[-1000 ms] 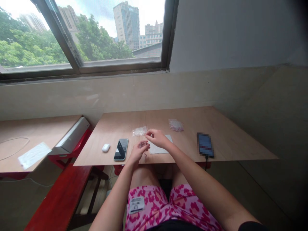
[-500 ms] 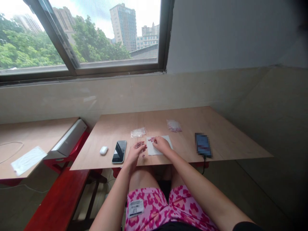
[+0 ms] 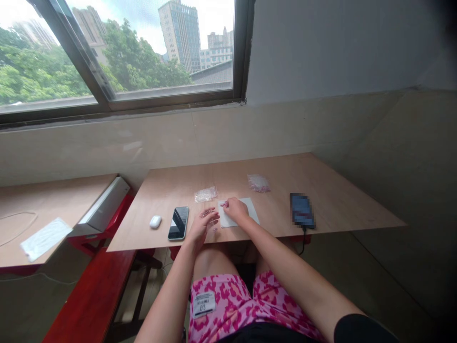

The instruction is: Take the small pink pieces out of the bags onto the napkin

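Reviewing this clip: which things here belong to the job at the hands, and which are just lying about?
Part of the job: left hand; right hand; white sheet; small pink pieces; clear plastic bag; pinkish plastic bag.

Just lying about: black smartphone; white earbud case; pixelated blue device with cable.

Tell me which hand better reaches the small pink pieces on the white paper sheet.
Right, probably: the right hand rests on the white paper sheet beside the small pink pieces; the left hand hovers off the sheet.
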### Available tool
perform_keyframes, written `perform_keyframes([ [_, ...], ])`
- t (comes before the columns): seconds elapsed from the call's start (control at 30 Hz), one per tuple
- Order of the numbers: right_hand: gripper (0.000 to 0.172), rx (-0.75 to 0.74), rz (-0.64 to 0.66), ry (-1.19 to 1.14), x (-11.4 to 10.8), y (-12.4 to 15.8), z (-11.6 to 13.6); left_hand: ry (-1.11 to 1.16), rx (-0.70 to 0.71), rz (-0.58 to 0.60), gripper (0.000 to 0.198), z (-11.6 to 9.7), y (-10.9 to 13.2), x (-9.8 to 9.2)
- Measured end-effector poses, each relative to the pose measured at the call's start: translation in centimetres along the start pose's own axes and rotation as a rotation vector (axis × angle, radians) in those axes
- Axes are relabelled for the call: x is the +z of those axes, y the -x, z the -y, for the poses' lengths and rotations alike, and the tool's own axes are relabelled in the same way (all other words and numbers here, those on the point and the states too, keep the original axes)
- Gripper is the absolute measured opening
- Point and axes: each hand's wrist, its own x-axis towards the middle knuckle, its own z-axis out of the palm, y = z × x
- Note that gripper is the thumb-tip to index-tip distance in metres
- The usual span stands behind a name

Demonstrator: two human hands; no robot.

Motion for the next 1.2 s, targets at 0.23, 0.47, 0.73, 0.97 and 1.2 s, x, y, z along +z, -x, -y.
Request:
perform_keyframes([
  [0.23, 0.017, -0.066, 0.017, -0.095, -0.2, 0.5, -0.7, 0.066, -0.030, 0.001, 0.047, -0.2, 0.2, 0.1],
  [0.47, 0.019, -0.137, -0.036, -0.282, -2.6, 0.7, 0.0, 0.083, -0.037, 0.015, 0.051, -0.3, 0.5, 0.2],
  [0.73, 0.021, -0.502, 0.028, -0.650, -7.3, 2.4, 5.1, 0.017, -0.001, 0.120, 0.047, 0.2, 0.7, 0.3],
  [0.97, 0.017, -0.279, -0.001, -0.417, -6.3, 1.0, 2.3, 0.021, 0.002, 0.098, 0.045, 0.3, 0.5, 0.0],
  [1.2, 0.011, -0.067, 0.014, -0.209, -2.6, 0.7, -2.0, 0.053, 0.045, 0.077, 0.044, 0.1, 0.2, 0.0],
])
